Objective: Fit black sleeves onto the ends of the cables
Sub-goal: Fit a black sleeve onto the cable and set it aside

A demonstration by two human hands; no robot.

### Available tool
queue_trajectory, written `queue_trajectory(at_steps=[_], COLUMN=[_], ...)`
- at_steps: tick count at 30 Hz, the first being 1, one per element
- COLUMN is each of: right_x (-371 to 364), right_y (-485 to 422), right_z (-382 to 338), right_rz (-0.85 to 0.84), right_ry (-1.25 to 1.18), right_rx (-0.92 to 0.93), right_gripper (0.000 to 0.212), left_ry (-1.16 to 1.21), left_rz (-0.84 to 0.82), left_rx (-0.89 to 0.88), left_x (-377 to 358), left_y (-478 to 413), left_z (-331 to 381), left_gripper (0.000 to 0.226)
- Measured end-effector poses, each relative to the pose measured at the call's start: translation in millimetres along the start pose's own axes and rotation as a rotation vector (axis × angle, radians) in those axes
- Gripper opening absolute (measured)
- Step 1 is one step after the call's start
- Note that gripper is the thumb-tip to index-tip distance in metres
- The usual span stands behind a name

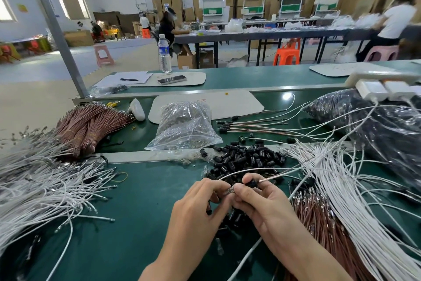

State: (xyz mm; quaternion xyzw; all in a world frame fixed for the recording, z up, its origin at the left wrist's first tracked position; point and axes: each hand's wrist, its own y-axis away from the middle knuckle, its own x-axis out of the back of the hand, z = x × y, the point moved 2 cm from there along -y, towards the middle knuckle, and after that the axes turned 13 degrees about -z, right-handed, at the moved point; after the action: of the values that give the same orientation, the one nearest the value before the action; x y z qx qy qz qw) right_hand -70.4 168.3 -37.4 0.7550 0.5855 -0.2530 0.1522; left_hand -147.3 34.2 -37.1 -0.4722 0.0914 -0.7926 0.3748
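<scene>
Both hands meet over the green table in front of a heap of loose black sleeves (246,157). My right hand (257,198) pinches a black sleeve (251,183) that sits on a thin brown cable (271,178) running off to the right. My left hand (200,203) pinches the metal cable end (229,190) between thumb and fingers, and a white cable (230,174) arches over its fingertips. More black sleeves lie under and between the hands.
White cables (45,185) spread at the left, white cables (355,189) and brown cables (319,223) at the right. A brown bundle (91,125), a clear bag of parts (184,125), sleeved cables (250,127) and a big black bag (376,125) lie behind.
</scene>
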Motion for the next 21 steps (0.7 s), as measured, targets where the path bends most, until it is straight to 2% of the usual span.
queue_trajectory(at_steps=[5,7,9,12,14,19,21], right_x=[-1.3,-3.5,-2.7,1.9,2.8,-3.5,-5.1], right_y=[1.7,1.3,0.6,0.6,0.6,1.3,1.3], right_z=[-0.8,-1.6,-3.2,-5.7,-6.8,-4.9,-3.4], right_rz=[0.021,0.045,0.076,0.110,0.118,0.060,0.031], right_ry=[0.034,0.021,-0.004,-0.020,-0.024,0.010,0.028], right_rx=[-0.020,-0.023,-0.015,-0.003,-0.003,-0.057,-0.076], right_gripper=[0.056,0.063,0.054,0.025,0.016,0.013,0.016], left_ry=[0.057,0.122,0.192,0.255,0.271,0.279,0.270], left_rz=[0.006,0.028,0.062,0.076,0.065,0.015,-0.005], left_rx=[0.015,0.056,0.093,0.113,0.107,0.113,0.126], left_x=[-1.1,-1.6,-1.5,-1.0,-1.3,-2.8,-3.4], left_y=[0.6,0.2,0.3,0.6,-0.2,0.5,1.5], left_z=[-2.1,-5.1,-9.2,-11.0,-10.5,-9.5,-9.5], left_gripper=[0.009,0.011,0.013,0.014,0.014,0.012,0.018])
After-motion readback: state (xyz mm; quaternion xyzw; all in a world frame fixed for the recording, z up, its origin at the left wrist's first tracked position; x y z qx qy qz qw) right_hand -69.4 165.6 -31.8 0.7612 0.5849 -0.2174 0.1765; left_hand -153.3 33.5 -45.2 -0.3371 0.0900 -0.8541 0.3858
